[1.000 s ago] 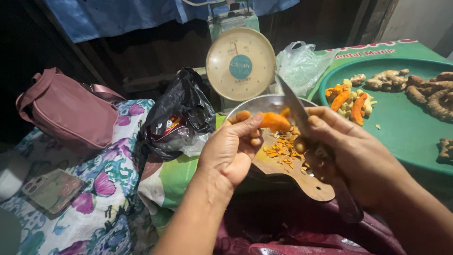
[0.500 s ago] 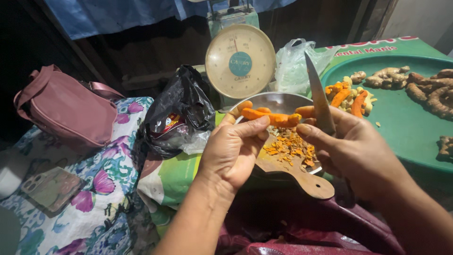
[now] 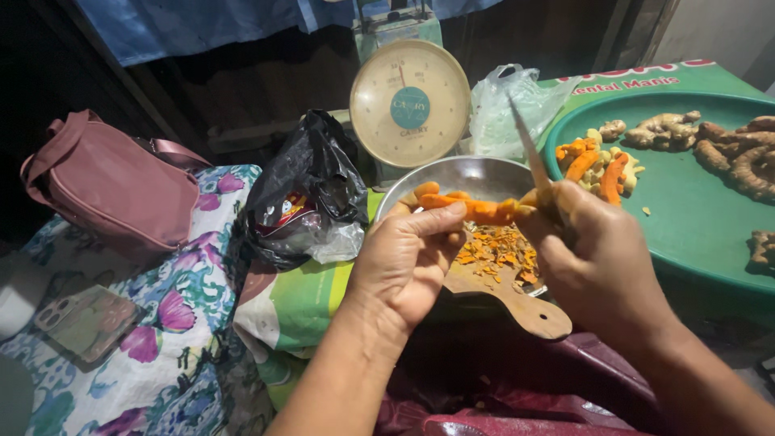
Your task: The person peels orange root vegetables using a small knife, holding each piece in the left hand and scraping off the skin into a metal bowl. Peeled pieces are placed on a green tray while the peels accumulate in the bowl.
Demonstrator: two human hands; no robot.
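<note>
- An orange turmeric root (image 3: 472, 208) lies level between my two hands, held just above a small wooden board (image 3: 517, 303) and in front of a steel bowl (image 3: 472, 173).
- My left hand (image 3: 404, 262) grips the root's left end, thumb on top and fingers curled beneath.
- My right hand (image 3: 601, 258) is clenched round a knife (image 3: 531, 157), its blade pointing up and away, its base touching the root's right end.
- Orange peelings (image 3: 500, 250) are heaped on the board under the root.
- To the right, a green tray (image 3: 694, 218) carries peeled orange pieces (image 3: 593, 161) and unpeeled brown roots (image 3: 726, 145).
- Beyond the bowl stands a round-dial scale (image 3: 410, 105), with a clear plastic bag (image 3: 517, 109) just to its right and a black plastic bag (image 3: 311, 190) to its left.
- Far left, a pink handbag (image 3: 113, 190) rests on a floral cloth (image 3: 161, 355), with a phone (image 3: 85, 323) lying nearer me.
</note>
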